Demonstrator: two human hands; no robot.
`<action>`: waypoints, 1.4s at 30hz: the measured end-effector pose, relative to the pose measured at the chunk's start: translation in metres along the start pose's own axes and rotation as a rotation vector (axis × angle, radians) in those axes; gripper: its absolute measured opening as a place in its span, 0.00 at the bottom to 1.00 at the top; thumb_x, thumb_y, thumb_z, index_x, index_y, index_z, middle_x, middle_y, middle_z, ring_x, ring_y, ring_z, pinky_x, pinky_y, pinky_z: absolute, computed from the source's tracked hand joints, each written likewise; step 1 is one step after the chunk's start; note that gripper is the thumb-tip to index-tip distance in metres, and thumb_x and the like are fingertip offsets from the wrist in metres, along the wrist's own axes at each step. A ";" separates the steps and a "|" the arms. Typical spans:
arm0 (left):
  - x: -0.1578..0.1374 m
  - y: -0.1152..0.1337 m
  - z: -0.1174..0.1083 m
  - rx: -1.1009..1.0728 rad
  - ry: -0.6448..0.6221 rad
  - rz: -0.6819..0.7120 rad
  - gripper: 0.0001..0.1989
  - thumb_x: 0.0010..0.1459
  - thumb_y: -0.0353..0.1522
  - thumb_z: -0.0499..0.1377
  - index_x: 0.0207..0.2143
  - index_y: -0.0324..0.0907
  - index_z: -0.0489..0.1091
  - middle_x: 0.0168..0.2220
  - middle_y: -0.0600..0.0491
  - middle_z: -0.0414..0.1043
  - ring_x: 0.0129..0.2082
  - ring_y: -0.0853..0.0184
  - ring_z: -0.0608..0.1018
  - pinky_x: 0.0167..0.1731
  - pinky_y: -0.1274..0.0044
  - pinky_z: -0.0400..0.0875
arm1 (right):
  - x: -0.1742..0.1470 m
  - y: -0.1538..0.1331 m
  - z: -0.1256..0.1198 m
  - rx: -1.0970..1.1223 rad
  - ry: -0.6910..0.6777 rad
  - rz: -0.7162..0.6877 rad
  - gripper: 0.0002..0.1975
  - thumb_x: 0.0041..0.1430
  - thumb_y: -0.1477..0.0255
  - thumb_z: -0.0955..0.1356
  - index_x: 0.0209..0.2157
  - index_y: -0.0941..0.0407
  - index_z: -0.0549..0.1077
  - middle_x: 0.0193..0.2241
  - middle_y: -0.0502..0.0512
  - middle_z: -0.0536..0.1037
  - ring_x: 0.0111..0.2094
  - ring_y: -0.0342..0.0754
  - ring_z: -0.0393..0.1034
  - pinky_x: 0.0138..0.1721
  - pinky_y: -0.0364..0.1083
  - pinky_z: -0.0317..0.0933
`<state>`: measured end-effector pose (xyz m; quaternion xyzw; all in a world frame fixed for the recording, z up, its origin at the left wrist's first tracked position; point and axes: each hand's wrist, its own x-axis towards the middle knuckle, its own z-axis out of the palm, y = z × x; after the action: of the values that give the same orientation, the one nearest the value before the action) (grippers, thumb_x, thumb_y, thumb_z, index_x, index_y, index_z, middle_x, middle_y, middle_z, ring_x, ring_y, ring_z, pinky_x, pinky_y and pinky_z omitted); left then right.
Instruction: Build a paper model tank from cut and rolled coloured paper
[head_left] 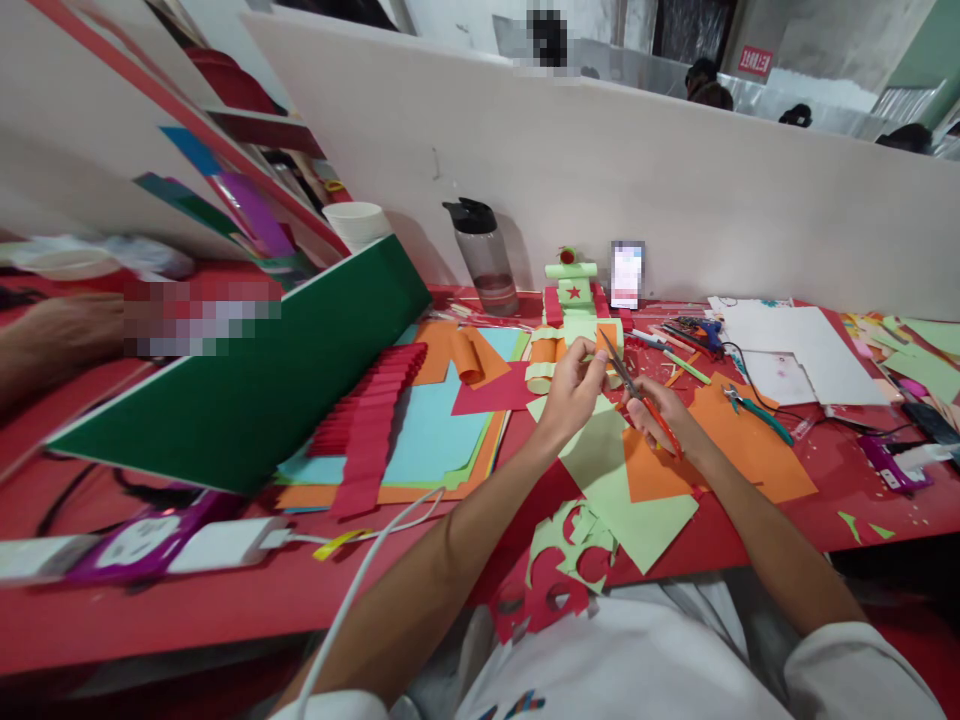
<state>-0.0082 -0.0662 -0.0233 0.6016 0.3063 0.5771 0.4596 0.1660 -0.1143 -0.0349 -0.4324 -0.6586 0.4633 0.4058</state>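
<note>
My left hand (pixel 574 388) pinches a small orange paper piece (pixel 607 336) between thumb and fingertips. In my right hand (pixel 661 408) is a pair of scissors (pixel 621 366) with orange-red handles; its blades point up and left at the orange piece. Whether they touch the paper I cannot tell. Just behind my hands stands a paper model (pixel 574 294) of pale green, red and orange rolls with a red star on it. Under my hands lie a pale green sheet (pixel 645 520) and an orange sheet (pixel 660 475).
Paper scraps with round holes (pixel 574 545) lie at the front edge. Left are a pleated red paper strip (pixel 367 430), a green board (pixel 255 400) and a white cable (pixel 360 570). A bottle (pixel 484 260) and a phone (pixel 627 274) stand behind; pliers (pixel 761 412) lie right.
</note>
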 end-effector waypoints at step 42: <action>0.000 0.001 -0.002 -0.021 -0.014 -0.020 0.18 0.66 0.46 0.59 0.31 0.45 0.60 0.24 0.60 0.62 0.23 0.72 0.69 0.26 0.78 0.66 | -0.002 -0.004 0.002 0.022 0.037 -0.003 0.18 0.63 0.53 0.72 0.36 0.53 0.68 0.24 0.44 0.65 0.18 0.38 0.55 0.17 0.39 0.53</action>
<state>-0.0102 -0.0663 -0.0225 0.5977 0.3031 0.5713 0.4739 0.1636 -0.1175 -0.0317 -0.4354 -0.6467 0.4617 0.4232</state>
